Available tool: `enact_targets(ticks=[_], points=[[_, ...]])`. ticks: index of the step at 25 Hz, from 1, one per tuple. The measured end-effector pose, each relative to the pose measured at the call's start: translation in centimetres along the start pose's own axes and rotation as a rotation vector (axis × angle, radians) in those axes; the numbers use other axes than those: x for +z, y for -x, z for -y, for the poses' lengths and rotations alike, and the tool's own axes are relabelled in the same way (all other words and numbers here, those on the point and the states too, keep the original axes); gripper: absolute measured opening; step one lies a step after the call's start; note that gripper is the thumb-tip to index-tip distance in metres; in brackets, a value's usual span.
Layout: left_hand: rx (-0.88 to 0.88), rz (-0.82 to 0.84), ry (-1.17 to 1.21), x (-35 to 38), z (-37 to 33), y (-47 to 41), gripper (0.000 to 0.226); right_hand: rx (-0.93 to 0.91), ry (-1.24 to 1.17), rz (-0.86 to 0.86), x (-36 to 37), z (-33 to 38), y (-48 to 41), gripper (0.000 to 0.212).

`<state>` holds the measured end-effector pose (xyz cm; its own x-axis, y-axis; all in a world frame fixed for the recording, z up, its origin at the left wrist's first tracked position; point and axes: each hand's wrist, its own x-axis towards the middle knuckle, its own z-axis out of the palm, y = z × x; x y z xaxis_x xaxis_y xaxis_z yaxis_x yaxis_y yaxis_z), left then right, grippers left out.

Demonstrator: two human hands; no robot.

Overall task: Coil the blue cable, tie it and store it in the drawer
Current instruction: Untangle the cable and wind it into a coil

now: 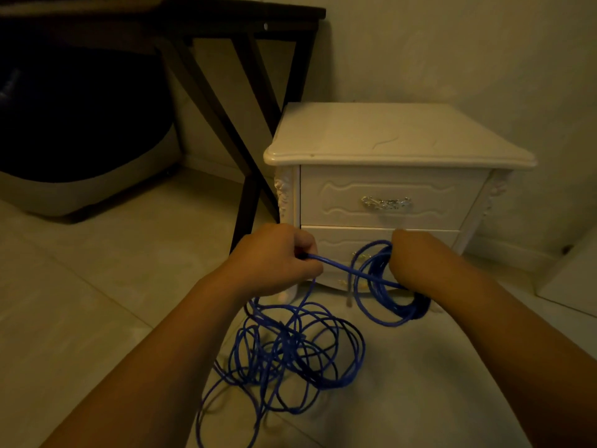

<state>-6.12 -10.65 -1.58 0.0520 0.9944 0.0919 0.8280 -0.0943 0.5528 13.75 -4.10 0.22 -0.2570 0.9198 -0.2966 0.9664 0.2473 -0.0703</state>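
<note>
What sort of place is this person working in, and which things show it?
Probably a bedroom or a similar room at home: a white two-drawer nightstand against the wall, a dark desk beside it, and a tiled floor.

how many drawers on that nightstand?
2. The cream-white upper drawer carries the ornate silver handle; the matching lower drawer is directly below, partly hidden behind the left hand, right hand and blue cable.

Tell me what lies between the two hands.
In the head view, a straight stretch of the blue cable runs from the left hand to the coil gripped by the right hand, with the lower drawer behind it.
</note>
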Motion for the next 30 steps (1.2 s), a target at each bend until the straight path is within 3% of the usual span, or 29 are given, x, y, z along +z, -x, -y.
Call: enact_targets(ticks=[2,5,7,10,13,15,16,19,21,23,26,27,29,30], points=[[0.016,-0.103,-0.08,0.5,0.1,-0.4,0.014,-0.235,-0.072,0.087,0.2,0.3,0.7,0.016],[-0.113,-0.162,-0.031,1.9,-0.4,-1.0,0.017,-0.416,-0.568,0.328,1.0,1.3,1.9,0.01],[-0.351,0.024,0.331,2.4,-1.1,-1.1,0.023,-0.401,-0.874,0.449,2.2,1.8,1.7,0.014],[-0.581,0.318,0.814,2.3,-1.8,-0.3,0.04,-0.29,-1.136,0.435,4.8,2.1,0.4,0.02],[-0.429,0.392,0.722,2.1,-1.4,0.0,0.049,-0.21,-1.326,0.396,6.1,2.2,-0.2,0.014],[-0.342,0.392,0.722,2.1,-1.2,0.0,0.031,-0.221,-1.425,0.409,6.3,2.4,0.0,0.017],[-0.328,0.378,0.764,2.0,-1.1,-0.1,0.026,-0.23,-1.474,0.414,6.2,2.5,0.1,0.02],[-0.235,0.28,0.67,1.8,-0.7,-0.2,0.042,-0.203,-1.721,0.418,5.4,2.5,-0.1,0.04],[-0.15,0.22,0.478,1.3,-0.6,-0.3,0.029,-0.066,-2.012,0.393,4.8,1.7,-1.4,0.04],[-0.128,0.103,0.291,0.6,-0.3,-0.4,0.023,0.181,-2.189,0.345,4.0,0.5,-2.2,0.018],[-0.105,-0.099,0.245,-0.3,-0.1,-0.4,0.017,0.415,-2.009,0.261,4.3,-0.4,-2.4,0.027],[-0.084,-0.122,0.245,-0.5,-0.2,-0.2,0.016,0.41,-1.779,0.188,4.6,-0.1,-2.2,0.025],[-0.033,-0.133,0.244,-0.4,-0.8,0.0,0.017,0.319,-1.281,-0.124,4.3,1.0,-1.2,0.039],[-0.01,-0.13,0.243,-0.3,-1.0,0.0,0.017,0.164,-1.174,-0.288,3.6,1.7,-0.4,0.046]])
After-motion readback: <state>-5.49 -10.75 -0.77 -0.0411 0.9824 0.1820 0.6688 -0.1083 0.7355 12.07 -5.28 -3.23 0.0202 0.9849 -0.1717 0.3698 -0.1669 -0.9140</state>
